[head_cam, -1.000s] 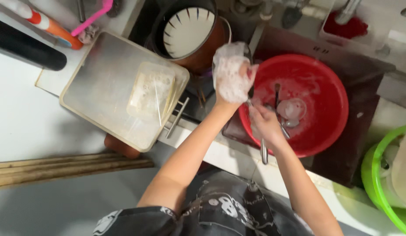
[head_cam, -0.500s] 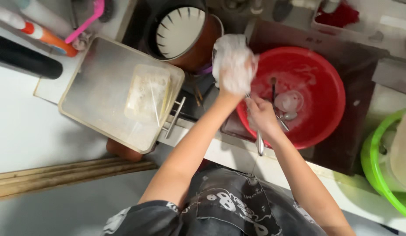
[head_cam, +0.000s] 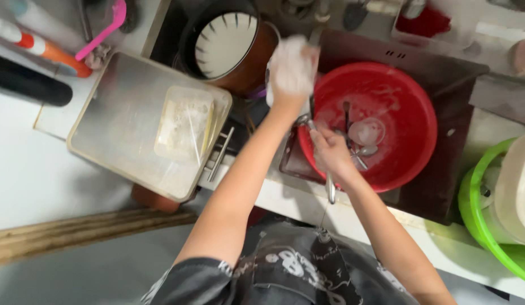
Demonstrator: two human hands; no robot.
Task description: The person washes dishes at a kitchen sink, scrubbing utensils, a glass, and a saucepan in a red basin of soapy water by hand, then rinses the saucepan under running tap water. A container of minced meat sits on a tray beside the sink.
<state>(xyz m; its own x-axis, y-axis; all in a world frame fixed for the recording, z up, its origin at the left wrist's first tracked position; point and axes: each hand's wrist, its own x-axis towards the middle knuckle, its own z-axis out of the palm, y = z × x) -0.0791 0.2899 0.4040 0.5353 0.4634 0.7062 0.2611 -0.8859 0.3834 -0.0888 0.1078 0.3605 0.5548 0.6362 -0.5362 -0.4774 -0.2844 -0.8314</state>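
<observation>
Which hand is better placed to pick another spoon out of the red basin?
Probably the right hand: it hovers at the red basin rim beside the loose spoons, while the left hand is sudsy and farther off.

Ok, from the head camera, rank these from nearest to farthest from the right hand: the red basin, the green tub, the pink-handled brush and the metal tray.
1. Red basin: directly under the right hand, which grips a metal utensil.
2. Metal tray: to the left, past the left arm.
3. Green tub: far right edge.
4. Pink-handled brush: top left corner.
</observation>
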